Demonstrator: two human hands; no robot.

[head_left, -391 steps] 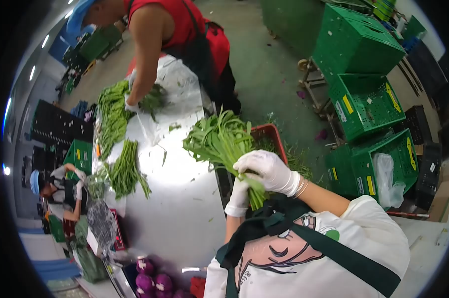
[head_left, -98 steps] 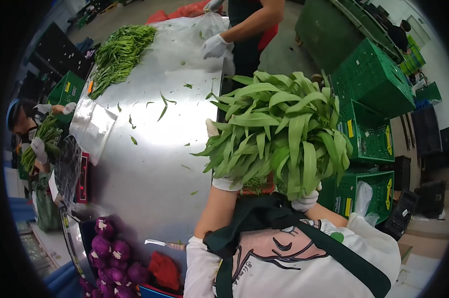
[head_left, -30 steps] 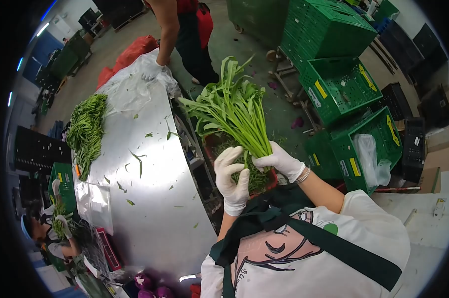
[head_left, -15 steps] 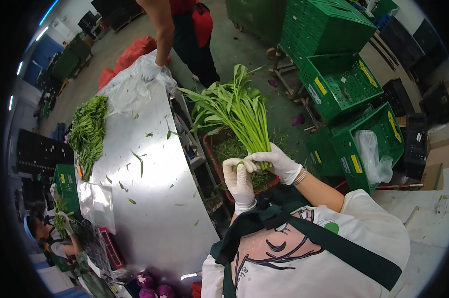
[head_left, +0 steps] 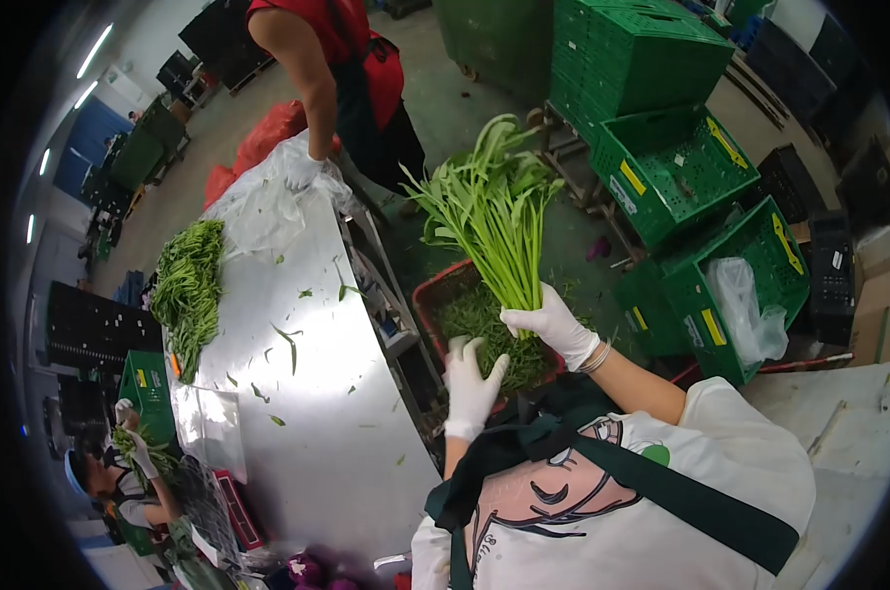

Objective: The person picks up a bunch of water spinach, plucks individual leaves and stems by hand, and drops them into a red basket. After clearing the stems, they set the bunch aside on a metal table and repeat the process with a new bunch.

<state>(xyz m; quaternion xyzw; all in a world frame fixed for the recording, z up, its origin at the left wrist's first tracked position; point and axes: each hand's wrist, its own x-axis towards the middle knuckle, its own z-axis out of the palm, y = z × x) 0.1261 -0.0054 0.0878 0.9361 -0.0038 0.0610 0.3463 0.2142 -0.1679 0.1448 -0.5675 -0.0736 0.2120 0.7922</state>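
My right hand [head_left: 555,326], in a white glove, is wrapped round the stems of a leafy green bunch [head_left: 509,236]. The leaves point up and away from me. My left hand [head_left: 473,382], also gloved, is to the left of the stem ends, with fingers apart and nothing in it. Below both hands is a red basket [head_left: 427,291] holding loose green trimmings [head_left: 470,320]. To the left stands a metal table [head_left: 337,423] with scattered leaf bits and a pile of greens [head_left: 191,285] along its far left edge.
A person in red [head_left: 381,74] stands beyond the table, one hand on clear plastic [head_left: 268,202]. Another person [head_left: 96,472] holds greens at lower left. Green crates [head_left: 652,221] are stacked at right. Purple vegetables [head_left: 304,568] lie at the bottom.
My left hand has come away from the stem ends and its fingers have opened. The bunch, still in my right hand, has shifted slightly right and stands more upright.
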